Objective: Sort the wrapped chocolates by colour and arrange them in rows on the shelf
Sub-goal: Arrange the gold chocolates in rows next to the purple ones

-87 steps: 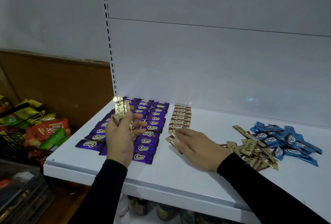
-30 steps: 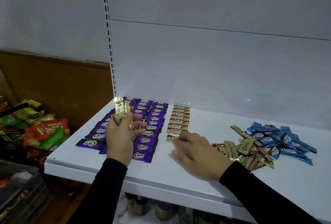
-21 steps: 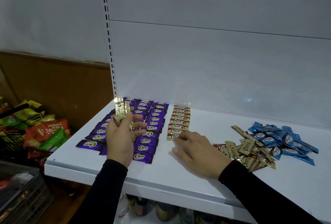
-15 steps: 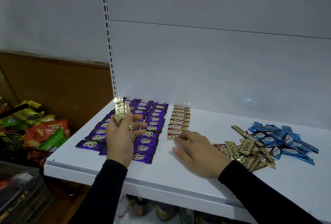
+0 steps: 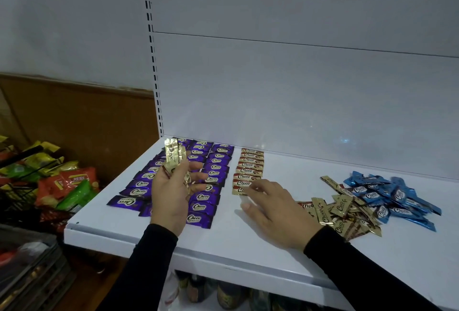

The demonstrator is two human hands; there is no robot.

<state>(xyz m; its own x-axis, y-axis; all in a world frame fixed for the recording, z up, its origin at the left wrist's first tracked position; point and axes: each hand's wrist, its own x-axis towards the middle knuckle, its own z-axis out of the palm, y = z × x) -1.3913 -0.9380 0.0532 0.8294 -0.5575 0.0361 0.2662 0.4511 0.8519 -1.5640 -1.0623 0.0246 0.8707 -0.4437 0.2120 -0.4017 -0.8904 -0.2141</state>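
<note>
On white shelf (image 5: pixel 223 243): bare strip along front edge. Purple rows (image 5: pixel 211 176) at left, gold row (image 5: pixel 248 169) beside, mixed gold-blue heap (image 5: pixel 372 198) right. Left hand (image 5: pixel 171 196) grasps gold chocolates (image 5: pixel 173 156); right hand (image 5: pixel 275 208) flat, fingers relaxed, touching gold row's nearest piece.

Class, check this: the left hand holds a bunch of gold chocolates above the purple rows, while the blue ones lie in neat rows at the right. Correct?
Not quite. In the head view, the blue chocolates lie in a loose pile, not rows. The left hand does hold gold chocolates above the purple rows.
</note>
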